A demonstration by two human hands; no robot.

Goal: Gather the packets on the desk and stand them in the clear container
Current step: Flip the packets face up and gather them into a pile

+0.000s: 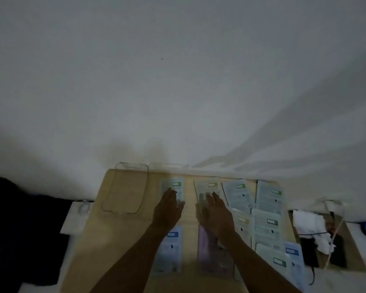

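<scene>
Pale flat packets with green labels [238,194] are laid in rows on the light wooden desk [93,240], with a blue-labelled packet [170,249] and a lilac packet [211,256] nearer the person. The empty clear plastic container [126,188] is seen at the far left of the desk, against the white wall [178,81]. The left hand [167,210] and right hand [216,212] are stretched out flat, fingers spread, over two far packets; nothing is grasped, and contact cannot be told through the blur.

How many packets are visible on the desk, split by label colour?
Green-label packets: 5
Blue-label packets: 2
Dark-label packets: 2
Purple packet: 1
Total: 10, all lying flat; the clear container holds none. Dim, blurred frame, so colours are approximate.
</scene>
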